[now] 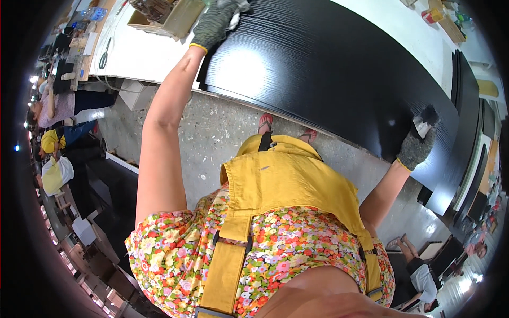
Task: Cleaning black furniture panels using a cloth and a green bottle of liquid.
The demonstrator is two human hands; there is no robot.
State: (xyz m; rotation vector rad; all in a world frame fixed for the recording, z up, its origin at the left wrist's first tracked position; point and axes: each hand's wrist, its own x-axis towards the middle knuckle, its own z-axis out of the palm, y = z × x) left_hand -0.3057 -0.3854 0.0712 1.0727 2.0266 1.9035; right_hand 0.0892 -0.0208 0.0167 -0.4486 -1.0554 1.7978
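Note:
A long black board [328, 69] with a glossy wood-grain face lies across the white workbench in front of me. My left hand [216, 26], in a grey knitted glove with a yellow cuff, is at the board's far left end. Its fingers are curled by a crumpled whitish cloth [235, 20], which shows only in part. Over the right end of the board is my right hand [416, 149], gloved the same way. It is closed on a small flat piece, dark at the tip and pale near the fingers [423, 127]; its exact kind is unclear.
Left of the board, an open box [177, 21] holding brown items and a pair of scissors [104, 59] lie on the white bench [130, 40]. More dark boards [467, 100] are stacked at the right. Several people work farther off on both sides.

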